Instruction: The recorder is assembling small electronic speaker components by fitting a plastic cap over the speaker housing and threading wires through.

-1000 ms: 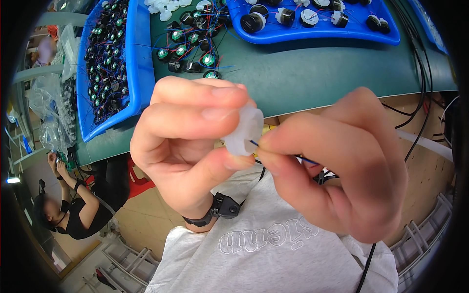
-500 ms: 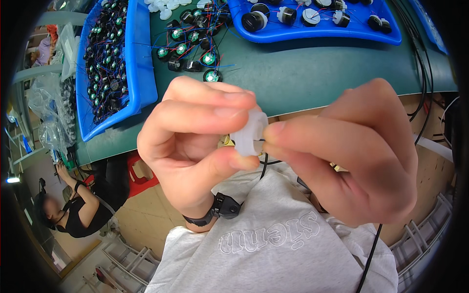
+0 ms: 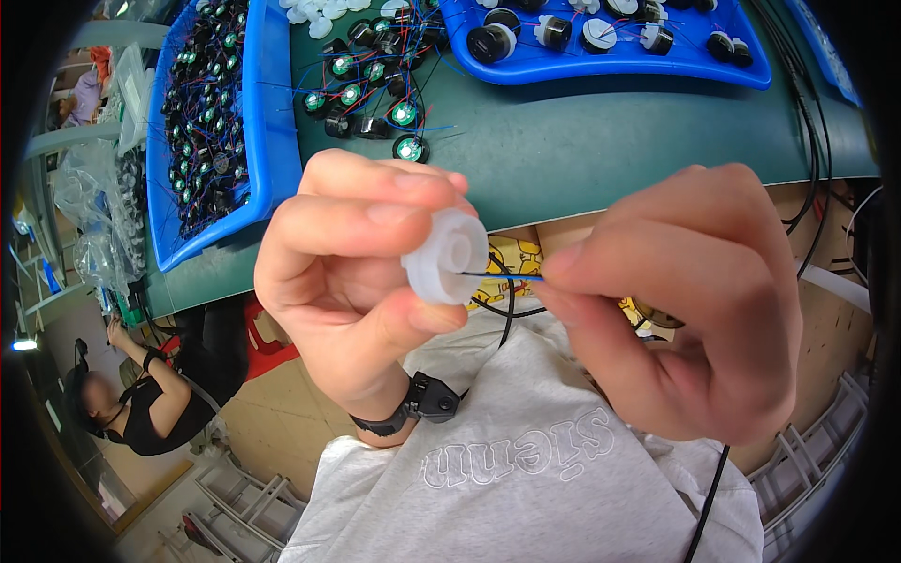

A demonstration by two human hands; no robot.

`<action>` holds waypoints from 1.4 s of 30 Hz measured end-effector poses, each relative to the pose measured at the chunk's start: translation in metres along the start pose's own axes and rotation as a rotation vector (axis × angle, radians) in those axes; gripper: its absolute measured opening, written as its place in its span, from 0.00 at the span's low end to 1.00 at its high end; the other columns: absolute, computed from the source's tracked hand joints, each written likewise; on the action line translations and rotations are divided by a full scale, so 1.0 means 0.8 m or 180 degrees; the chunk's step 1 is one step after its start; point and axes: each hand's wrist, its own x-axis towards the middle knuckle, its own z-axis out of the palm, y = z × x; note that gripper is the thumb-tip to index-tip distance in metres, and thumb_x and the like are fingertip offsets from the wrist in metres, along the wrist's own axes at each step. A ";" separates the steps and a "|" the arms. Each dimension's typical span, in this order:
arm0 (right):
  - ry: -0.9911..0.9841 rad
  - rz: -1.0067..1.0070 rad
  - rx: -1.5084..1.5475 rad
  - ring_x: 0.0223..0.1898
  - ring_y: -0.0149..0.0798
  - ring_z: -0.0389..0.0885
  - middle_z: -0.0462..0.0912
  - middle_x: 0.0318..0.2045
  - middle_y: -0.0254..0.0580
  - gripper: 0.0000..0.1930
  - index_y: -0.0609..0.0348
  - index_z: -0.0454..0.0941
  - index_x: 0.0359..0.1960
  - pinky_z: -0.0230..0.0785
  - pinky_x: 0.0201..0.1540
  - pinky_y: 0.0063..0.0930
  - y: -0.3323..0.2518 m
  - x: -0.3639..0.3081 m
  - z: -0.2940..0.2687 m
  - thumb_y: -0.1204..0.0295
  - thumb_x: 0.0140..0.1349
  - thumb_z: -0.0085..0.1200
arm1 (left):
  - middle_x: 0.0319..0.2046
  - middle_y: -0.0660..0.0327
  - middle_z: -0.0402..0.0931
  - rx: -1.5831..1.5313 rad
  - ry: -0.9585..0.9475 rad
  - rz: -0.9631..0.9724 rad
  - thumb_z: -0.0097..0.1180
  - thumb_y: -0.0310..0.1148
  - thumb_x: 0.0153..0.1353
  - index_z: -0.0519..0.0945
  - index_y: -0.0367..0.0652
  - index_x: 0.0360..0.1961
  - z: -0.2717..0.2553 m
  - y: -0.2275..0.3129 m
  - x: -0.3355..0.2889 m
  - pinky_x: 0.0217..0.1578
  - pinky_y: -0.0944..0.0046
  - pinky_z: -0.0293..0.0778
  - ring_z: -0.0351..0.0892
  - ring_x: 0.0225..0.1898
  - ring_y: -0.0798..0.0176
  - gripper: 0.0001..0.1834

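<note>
My left hand [image 3: 324, 267] grips a white round plastic cap [image 3: 436, 263] by its rim, between thumb and fingers. The cap's hollow side, with a small raised ring, faces right. Thin black and blue wires [image 3: 507, 276] stretch from the cap to my right hand [image 3: 699, 310], whose thumb and forefinger pinch their free ends. Whatever the wires join to inside or behind the cap is hidden by the cap and my left fingers. Both hands are raised above my lap, just in front of the table's near edge.
On the green table [image 3: 554, 141] stands a blue bin [image 3: 272, 122] of small round wired parts. Beside it lie loose black wired parts [image 3: 373, 127] and white caps [image 3: 314, 14]. A blue tray [image 3: 610, 68] holds capped parts. Black cables [image 3: 809, 113] hang at right. A person [image 3: 169, 385] sits at left.
My hands have drawn apart, the right one moving slightly right and the left one left. The cap has turned to show its hollow side, and more wire shows between the hands.
</note>
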 end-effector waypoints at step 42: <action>-0.0072 -0.0061 0.0254 0.25 0.33 0.72 0.75 0.29 0.42 0.20 0.61 0.71 0.36 0.62 0.24 0.20 0.003 0.002 -0.005 0.89 0.38 0.55 | 0.41 0.47 0.68 -0.0164 -0.0023 0.0027 0.60 0.16 0.38 0.71 0.30 0.37 0.000 -0.005 0.000 0.40 0.62 0.72 0.73 0.40 0.55 0.21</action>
